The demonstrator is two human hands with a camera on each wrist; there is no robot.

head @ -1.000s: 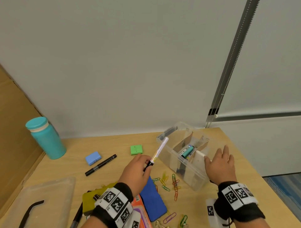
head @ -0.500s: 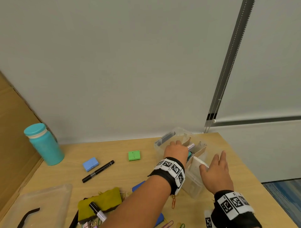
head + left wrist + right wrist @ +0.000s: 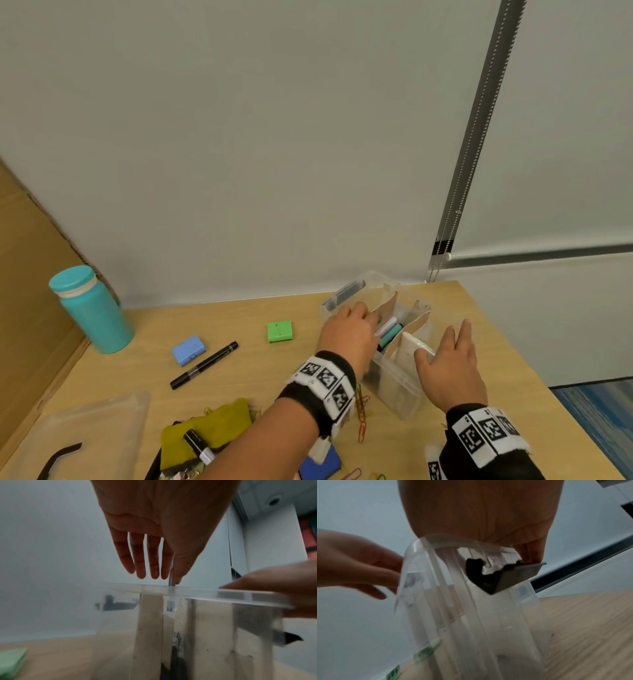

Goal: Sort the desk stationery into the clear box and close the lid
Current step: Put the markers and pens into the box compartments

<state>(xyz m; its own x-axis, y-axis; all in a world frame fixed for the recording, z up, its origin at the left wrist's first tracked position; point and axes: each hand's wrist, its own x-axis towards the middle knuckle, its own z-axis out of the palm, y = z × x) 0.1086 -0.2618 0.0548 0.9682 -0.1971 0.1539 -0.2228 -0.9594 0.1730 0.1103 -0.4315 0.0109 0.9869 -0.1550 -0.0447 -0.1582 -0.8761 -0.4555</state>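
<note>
two hands meet at the clear box, which stands at the desk's far right: left hand over its compartments, fingers straight, grip apart and empty; right hand resting flat on the near rim. black marker lies outside, well left.

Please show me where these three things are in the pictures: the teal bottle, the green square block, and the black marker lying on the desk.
teal bottle (image 3: 94,318): head view, on the middle of its body.
green square block (image 3: 280,331): head view, on its top face.
black marker (image 3: 204,365): head view, on the middle of its barrel.
</note>
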